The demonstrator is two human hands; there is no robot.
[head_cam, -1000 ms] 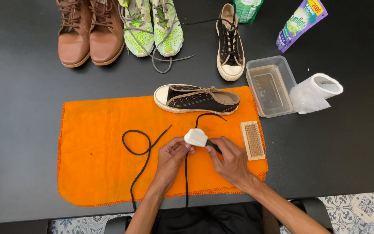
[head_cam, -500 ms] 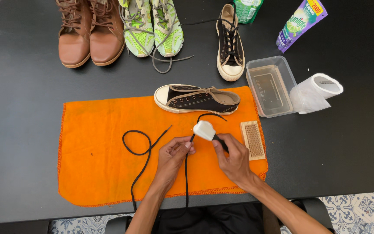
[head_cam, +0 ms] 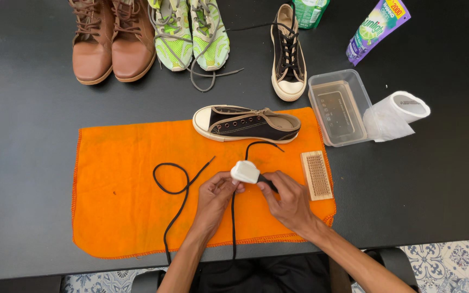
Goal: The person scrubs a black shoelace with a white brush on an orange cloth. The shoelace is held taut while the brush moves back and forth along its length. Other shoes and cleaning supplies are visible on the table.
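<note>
Your left hand (head_cam: 217,191) pinches the long black shoelace (head_cam: 183,191) just below centre of the frame, fingers closed on it. Your right hand (head_cam: 289,199) is closed round a small white block, prob. a soap bar or sponge (head_cam: 245,172) (can't tell which), and presses it onto the lace right beside the left fingers. The lace runs on both ways: a loop lies left of centre on the orange cleaning cloth (head_cam: 115,206), one tail drops to the bottom edge of the cloth, and another curls up toward the black canvas low-top sneaker with white sole (head_cam: 247,123), which lies on its side at the cloth's upper edge w/ no lace in its eyelets.

To do this bit well: keep the lace taut btwn the left pinch and the block, so the block rubs the lace and not the cloth. Work in short strokes along the lace, turning it so all sides get covered. Shift the left pinch along as you go; don't let the loop tangle.

Close by at right of centre is the wooden bristle brush (head_cam: 316,174), lying on the cloth's right edge. The clear plastic tub (head_cam: 341,107) and the white paper roll (head_cam: 403,111) sit further right. Along the top of the frame sit the brown leather boots (head_cam: 109,40), the lime-green trainers (head_cam: 191,32), the second black sneaker (head_cam: 287,51) and the purple squeeze pouch (head_cam: 376,27), well apart from your hands.
</note>
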